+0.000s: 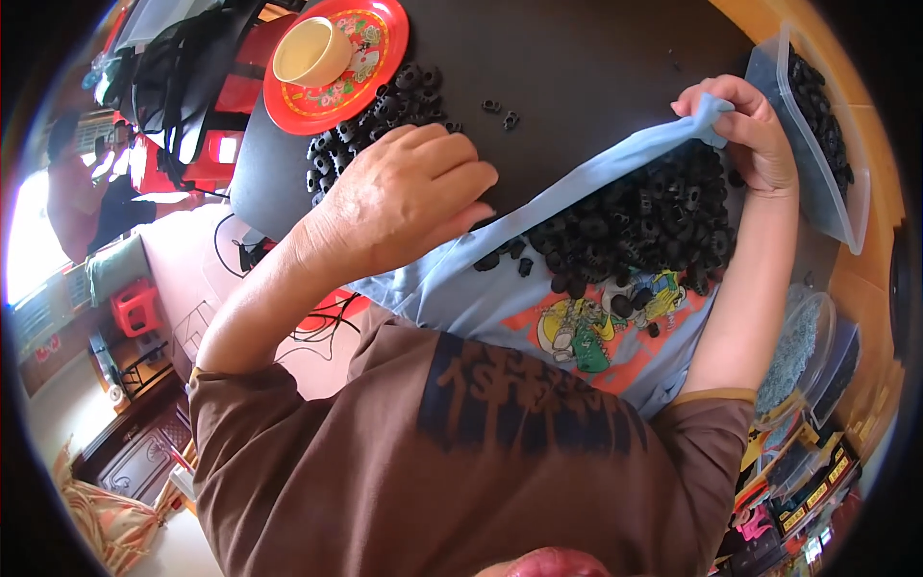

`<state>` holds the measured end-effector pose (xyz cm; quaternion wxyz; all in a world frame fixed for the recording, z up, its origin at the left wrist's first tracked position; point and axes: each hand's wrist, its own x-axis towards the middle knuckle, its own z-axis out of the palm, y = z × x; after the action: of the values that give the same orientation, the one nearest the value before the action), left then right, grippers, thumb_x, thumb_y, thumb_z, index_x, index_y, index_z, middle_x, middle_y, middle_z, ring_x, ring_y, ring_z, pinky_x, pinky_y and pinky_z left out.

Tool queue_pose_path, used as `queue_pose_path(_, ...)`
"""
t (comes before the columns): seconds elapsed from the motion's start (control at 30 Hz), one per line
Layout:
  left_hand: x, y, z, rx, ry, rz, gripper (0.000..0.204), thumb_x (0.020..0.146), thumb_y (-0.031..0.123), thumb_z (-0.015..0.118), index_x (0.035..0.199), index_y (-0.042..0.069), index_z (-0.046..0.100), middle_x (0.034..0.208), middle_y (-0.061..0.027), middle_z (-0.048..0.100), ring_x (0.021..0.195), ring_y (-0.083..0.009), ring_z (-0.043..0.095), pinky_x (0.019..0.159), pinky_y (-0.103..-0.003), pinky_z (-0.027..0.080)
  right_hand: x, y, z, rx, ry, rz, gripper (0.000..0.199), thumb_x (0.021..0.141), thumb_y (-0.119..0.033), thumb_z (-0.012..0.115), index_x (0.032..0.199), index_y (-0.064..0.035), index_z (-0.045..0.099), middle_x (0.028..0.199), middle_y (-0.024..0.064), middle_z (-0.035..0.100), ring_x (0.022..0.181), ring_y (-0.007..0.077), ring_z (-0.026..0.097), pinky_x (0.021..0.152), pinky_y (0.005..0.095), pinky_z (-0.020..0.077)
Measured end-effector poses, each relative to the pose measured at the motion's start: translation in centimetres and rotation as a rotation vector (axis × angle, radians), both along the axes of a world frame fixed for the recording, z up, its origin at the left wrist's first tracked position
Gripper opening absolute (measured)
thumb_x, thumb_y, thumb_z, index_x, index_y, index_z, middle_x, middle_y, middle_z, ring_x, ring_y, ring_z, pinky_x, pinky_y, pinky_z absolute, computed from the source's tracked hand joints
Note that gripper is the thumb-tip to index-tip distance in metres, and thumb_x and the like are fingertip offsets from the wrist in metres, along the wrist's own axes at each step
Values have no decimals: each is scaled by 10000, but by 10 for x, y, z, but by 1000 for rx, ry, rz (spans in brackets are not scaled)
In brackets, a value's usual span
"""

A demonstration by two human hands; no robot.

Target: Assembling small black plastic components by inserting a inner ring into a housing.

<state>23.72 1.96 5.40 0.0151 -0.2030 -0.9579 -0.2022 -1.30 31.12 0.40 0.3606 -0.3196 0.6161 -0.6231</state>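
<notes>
A light blue cloth [437, 274] with a cartoon print lies across my lap and the near table edge. Heaped on it are many small black plastic parts [639, 226]. My right hand [755, 135] pinches the cloth's far right corner and holds it up, so the edge stretches taut toward the left. Beside the left part of that edge is my left hand [409, 197], its fingers curled closed. Whatever those fingers hold, if anything, is hidden. Another pile of black parts [327, 159] sits on the dark table just beyond my left hand.
On the dark table [577, 58] rests a red patterned tray [385, 72] with a cream bowl [312, 53]. Two loose parts [510, 120] lie mid-table. At right stands a clear plastic bin [803, 144] of black parts. Far left, another person [82, 192] sits near red stools.
</notes>
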Motion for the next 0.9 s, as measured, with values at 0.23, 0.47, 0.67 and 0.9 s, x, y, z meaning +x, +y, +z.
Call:
queue_pose_path(0.23,9,3,-19,34,-55,-57,254,773,175,726,975,70,614,896,-85,558,870,-281,598,797,-401,493,-2,2,-5,-69,-87,48,245,713,-246,814,915,-151,715,909,57,723,931,215,674,926,348,468)
queue_pose_path(0.47,-4,-2,-25,-36,125,27,144,765,107,665,865,62,570,841,-80,513,819,-275,578,761,-380,480,-3,0,-4,-14,-96,5,236,727,-203,806,931,-136,708,906,54,725,924,189,671,950,315,443)
queue_pose_path(0.67,-22,8,-27,-50,250,221,323,799,206,723,1090,93,638,1079,-70,582,1029,-250,561,885,-404,446,-4,1,-8,6,-135,-86,225,753,-182,795,952,-120,710,905,2,707,914,117,625,918,290,439)
queue_pose_path(0.9,-29,4,-40,-220,340,103,289,807,203,692,1068,91,638,1131,-68,604,1166,-246,528,1030,-441,364,4,-15,-3,0,-55,-258,185,822,-110,737,1001,-79,704,916,-12,690,887,81,603,866,246,445)
